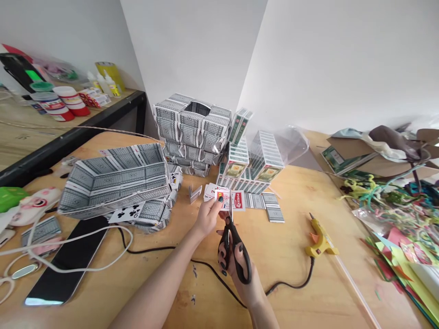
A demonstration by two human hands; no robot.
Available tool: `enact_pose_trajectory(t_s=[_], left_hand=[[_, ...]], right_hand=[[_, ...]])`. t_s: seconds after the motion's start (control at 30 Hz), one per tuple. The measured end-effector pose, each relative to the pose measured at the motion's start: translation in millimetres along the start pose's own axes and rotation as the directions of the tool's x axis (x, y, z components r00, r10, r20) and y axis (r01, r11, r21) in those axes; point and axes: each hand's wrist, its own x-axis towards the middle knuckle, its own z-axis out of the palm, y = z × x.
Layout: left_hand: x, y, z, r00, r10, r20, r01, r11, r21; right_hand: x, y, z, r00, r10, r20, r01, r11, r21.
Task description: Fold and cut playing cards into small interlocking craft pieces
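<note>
My left hand [207, 216] pinches a red and white playing card [238, 201] printed with "POKER". In my right hand [236, 267] are black-handled scissors [229, 228], fingers through the loops. The scissor blades lie across the middle of the card, pointing away from me. Just behind the left fingertips lie more loose cards [208, 191], and a small folded card [195, 193] stands beside them. Patterned grey cards [275, 214] are spread to the right of the scissors.
Behind are a box built of cards [192, 123] and stacked card packs [264, 155]. An open card tray [116, 178] and a black phone [68, 265] lie left. On the right are a yellow glue gun [320, 240], its black cable [295, 286] and craft scraps [404, 205].
</note>
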Motion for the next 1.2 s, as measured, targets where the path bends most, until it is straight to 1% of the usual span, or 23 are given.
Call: enact_pose_trajectory(t_s=[0.2,0.37,0.53,0.77,0.9,1.07,1.2], left_hand=[[0.3,-1.4,-1.0,1.000,0.023,0.017,-0.024,0.999,0.032],[0.0,1.1,-0.1,0.997,-0.019,0.079,0.021,1.000,-0.017],[-0.4,4.1,-0.6,0.999,0.039,0.036,-0.040,0.998,0.043],[-1.5,3.2,-0.6,0.997,0.020,0.076,-0.020,1.000,-0.002],[-1.3,5.3,-0.7,0.998,0.033,0.059,-0.034,0.999,0.020],[-1.3,7.7,0.1,0.998,0.010,0.059,-0.011,1.000,0.010],[-1.0,8.1,0.8,0.998,0.008,0.066,-0.008,1.000,0.000]], right_hand=[[0.9,-3.0,4.4,0.999,-0.015,-0.050,0.012,0.998,-0.054],[1.5,-1.3,1.3,0.998,-0.004,-0.064,-0.001,0.997,-0.077],[1.9,-0.4,0.9,0.997,-0.001,-0.071,-0.004,0.998,-0.066],[1.7,-6.2,3.3,0.996,0.022,-0.082,-0.028,0.997,-0.070],[1.8,-7.4,2.7,0.997,0.020,-0.080,-0.027,0.996,-0.087],[1.8,-7.7,1.3,0.997,0.011,-0.080,-0.019,0.994,-0.112],[1.7,-6.4,0.4,0.995,-0.001,-0.103,-0.014,0.990,-0.143]])
